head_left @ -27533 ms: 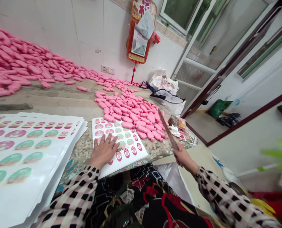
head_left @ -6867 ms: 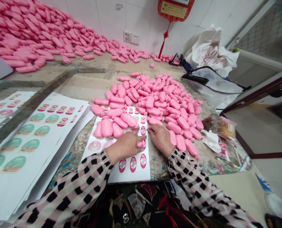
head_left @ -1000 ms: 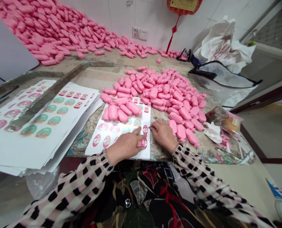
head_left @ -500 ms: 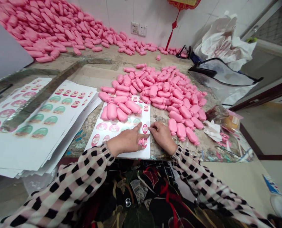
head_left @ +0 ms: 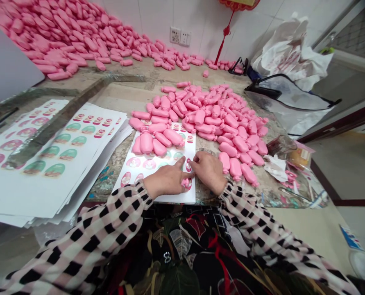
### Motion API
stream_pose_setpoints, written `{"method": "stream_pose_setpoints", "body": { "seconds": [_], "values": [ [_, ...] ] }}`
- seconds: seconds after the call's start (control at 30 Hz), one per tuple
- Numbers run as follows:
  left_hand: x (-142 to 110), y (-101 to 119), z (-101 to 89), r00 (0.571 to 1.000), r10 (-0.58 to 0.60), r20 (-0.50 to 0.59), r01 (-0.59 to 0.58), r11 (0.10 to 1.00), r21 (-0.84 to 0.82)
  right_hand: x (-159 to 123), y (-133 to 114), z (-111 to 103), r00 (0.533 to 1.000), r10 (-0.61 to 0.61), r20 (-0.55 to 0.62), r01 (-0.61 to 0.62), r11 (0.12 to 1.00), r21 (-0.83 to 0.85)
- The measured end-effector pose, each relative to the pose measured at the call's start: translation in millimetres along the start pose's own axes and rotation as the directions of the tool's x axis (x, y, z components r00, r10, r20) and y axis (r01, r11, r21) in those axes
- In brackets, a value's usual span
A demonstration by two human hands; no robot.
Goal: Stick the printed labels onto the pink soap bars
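My left hand [head_left: 166, 179] lies over the sheet of stickers [head_left: 131, 174], its index finger stretched along the paper. Its other fingers are curled round a pink sausage-shaped piece; only the knobbed end [head_left: 185, 182] shows. At the sheet's right edge, my right hand [head_left: 208, 170] pinches at a red-and-white oval sticker [head_left: 188, 164], partly covered by the fingertips. Several pink pieces [head_left: 146, 143] rest on the upper part of the sheet. Beyond and right of them spreads a heap of the same pieces [head_left: 213, 110].
A stack of sticker sheets [head_left: 25, 196] lies left, under a long flat bar [head_left: 59, 116]. A large pink pile [head_left: 62, 37] runs along the wall. At right are a clear zip bag [head_left: 295, 102], crumpled white paper [head_left: 276, 168] and a wrapped package [head_left: 300, 156].
My right fingertips have moved left from the sheet's edge onto the oval sticker. The left hand still holds the pink piece. Earlier, the right hand held a long flat bar.
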State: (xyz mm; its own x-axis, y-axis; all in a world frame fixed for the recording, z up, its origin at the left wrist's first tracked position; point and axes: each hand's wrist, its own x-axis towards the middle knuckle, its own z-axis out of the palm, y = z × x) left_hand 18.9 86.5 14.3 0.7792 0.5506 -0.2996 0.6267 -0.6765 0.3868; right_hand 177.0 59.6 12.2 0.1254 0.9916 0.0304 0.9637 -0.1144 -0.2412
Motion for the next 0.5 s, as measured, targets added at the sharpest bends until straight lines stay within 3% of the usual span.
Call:
{"method": "stream_pose_setpoints", "body": {
  "seconds": [0.17,0.23,0.3,0.33,0.4,0.47,0.5],
  "values": [
    [-7,-2,4.9,0.998,0.014,-0.055,-0.020,0.994,-0.110,1,9,-12,0.996,0.070,-0.061,-0.060,0.988,0.144],
    [-12,-5,8.6,0.983,0.000,-0.184,-0.051,0.961,-0.271,0,17,-15,0.989,0.122,-0.085,-0.090,0.946,0.312],
    [-17,-7,11.8,0.932,-0.137,-0.335,-0.081,0.824,-0.561,-4,21,-16,0.982,0.164,-0.092,-0.086,0.826,0.557],
    [-19,-8,12.9,0.904,-0.243,-0.351,-0.105,0.670,-0.735,-7,20,-16,0.980,0.178,-0.095,-0.069,0.738,0.671],
    [-22,-6,13.9,0.893,-0.397,-0.213,-0.149,0.186,-0.971,-15,11,-14,0.980,0.171,-0.100,-0.016,0.570,0.821],
    [-23,-3,14.1,0.923,-0.382,-0.037,-0.157,-0.288,-0.945,-26,-4,-12,0.988,0.127,-0.084,0.013,0.482,0.876],
    [-22,-1,14.3,0.935,-0.354,0.009,-0.157,-0.438,-0.885,-31,-13,-11,0.993,0.098,-0.060,0.009,0.460,0.888]
  ]
}}
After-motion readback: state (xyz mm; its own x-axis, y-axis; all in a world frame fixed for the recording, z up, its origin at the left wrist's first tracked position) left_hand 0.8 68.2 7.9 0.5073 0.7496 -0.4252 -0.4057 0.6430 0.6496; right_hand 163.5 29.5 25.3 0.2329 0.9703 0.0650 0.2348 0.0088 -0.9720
